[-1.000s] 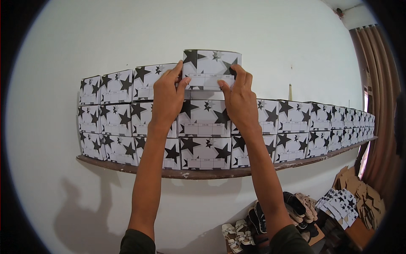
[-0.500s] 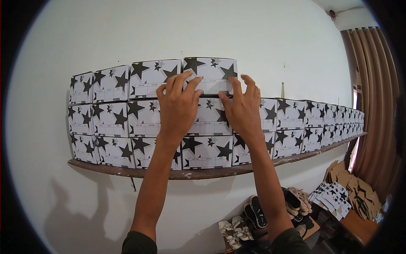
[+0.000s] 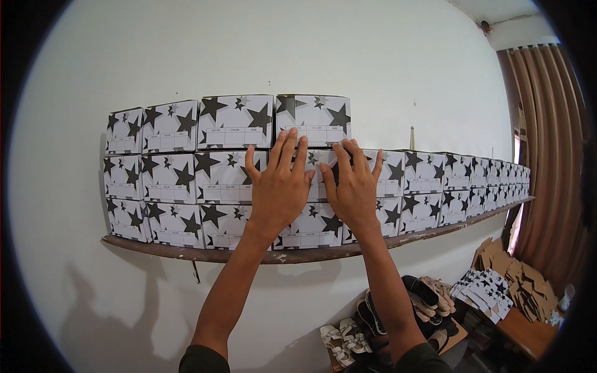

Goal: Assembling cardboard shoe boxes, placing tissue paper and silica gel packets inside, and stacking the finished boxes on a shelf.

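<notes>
White shoe boxes with black stars stand stacked in rows on a wall shelf point(image 3: 292, 255). The rightmost box of the top row point(image 3: 314, 118) sits directly above both my hands. My left hand point(image 3: 280, 193) is open, its fingers spread, with fingertips against the lower front of that top box. Likewise open, my right hand point(image 3: 353, 193) has its fingertips at the lower right edge of the same box. Both palms cover part of the middle-row boxes behind them. Left of it in the top row stands another star box point(image 3: 236, 122).
Lower rows of boxes point(image 3: 457, 171) run on to the right along the shelf. Below lie sandals and shoes point(image 3: 342, 342) on a rack. Flat star-printed cartons point(image 3: 484, 292) and brown cardboard point(image 3: 528, 286) rest on a wooden table point(image 3: 525, 332). A brown curtain point(image 3: 541, 155) hangs at right.
Both hands have moved lower, from the sides and front of the top right box to its lower front. My fingers have straightened. The view has shifted slightly.
</notes>
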A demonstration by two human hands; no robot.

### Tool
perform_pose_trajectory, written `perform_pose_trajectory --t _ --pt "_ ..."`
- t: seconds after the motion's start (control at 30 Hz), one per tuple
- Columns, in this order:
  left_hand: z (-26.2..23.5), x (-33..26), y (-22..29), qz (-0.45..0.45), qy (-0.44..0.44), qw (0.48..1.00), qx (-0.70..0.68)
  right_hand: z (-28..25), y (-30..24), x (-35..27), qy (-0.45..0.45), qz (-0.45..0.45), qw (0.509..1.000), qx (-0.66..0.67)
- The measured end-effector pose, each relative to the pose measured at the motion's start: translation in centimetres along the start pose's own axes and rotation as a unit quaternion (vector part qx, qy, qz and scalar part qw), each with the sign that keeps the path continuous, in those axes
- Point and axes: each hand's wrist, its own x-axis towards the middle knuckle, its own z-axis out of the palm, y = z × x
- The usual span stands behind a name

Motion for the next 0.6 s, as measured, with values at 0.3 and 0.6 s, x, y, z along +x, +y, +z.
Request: perform_pose_trajectory --t 0.3,0.6 --pt "-1.3 -1.5 0.4 -0.001 -0.008 0.999 -0.048 -2.2 -0.5 -1.0 -0.073 0.016 0.997 0.031" --pt "-7.6 -10.2 8.6 -0.115 -0.097 0.829 -0.538 -16.4 1.7 -11.5 -0.126 0.159 0.956 0.214"
